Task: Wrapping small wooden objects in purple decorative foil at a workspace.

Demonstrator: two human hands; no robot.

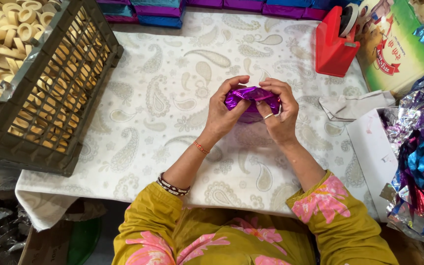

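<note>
A small bundle wrapped in shiny purple foil (251,97) is held between both hands above the middle of the table. My left hand (224,112) grips its left side, thumb and fingers curled over the top. My right hand (279,110), with a ring on one finger, presses the foil's right side. What is inside the foil is hidden. The table has a white cloth with a paisley pattern (172,98).
A dark plastic crate (40,98) tilted at the left holds several pale ring-shaped pieces (1,39). A red tape dispenser (335,44) stands at the back right. Purple and blue wrapped packs (172,10) line the far edge. Loose foil sheets (423,157) pile at the right.
</note>
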